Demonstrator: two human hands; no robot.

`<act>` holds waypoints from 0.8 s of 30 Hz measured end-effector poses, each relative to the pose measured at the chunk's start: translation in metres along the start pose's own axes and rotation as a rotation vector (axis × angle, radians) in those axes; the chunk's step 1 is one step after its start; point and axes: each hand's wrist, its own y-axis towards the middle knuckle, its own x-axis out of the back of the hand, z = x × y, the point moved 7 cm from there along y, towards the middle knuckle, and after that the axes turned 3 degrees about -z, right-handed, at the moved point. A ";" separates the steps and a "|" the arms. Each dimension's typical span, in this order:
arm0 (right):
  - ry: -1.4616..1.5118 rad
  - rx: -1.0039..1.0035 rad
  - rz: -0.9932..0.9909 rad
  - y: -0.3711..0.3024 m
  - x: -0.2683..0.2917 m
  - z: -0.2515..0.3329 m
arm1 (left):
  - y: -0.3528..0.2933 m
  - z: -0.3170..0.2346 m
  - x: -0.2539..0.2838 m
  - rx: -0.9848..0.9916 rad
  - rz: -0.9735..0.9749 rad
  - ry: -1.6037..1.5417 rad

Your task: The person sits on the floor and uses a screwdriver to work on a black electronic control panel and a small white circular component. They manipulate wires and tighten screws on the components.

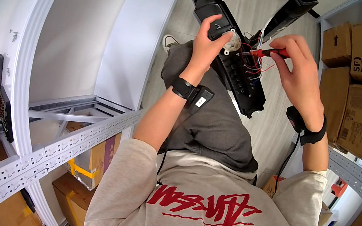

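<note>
A long black plastic housing [243, 91] lies slanted over my leg, its inner side with round posts facing up. My left hand [207, 45] rests at its upper part, thumb and index finger spread apart. The thumb tip touches a round whitish part with screw ears [234, 43]; my other left fingers are mostly hidden. My right hand [299, 68] pinches a red and black screwdriver [267, 54] between thumb and fingers. Its shaft points left, toward the round part and thin red wires [254, 69]. Whether the tip touches anything, I cannot tell.
A black upright piece [289, 15] stands beyond the housing, with white wires running down to it. Cardboard boxes [360, 114] fill a shelf at right. White shelving with a perforated metal beam [54, 154] is at left. A hairbrush [2, 107] hangs there.
</note>
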 end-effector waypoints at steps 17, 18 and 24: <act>0.029 0.074 -0.253 0.035 -0.017 -0.004 | 0.000 0.000 -0.002 0.038 -0.006 -0.003; 0.033 0.085 -0.257 0.036 -0.017 -0.004 | 0.000 0.002 -0.002 0.038 -0.010 -0.001; 0.009 0.098 -0.254 0.038 -0.016 -0.004 | 0.001 0.009 -0.002 -0.011 -0.025 0.015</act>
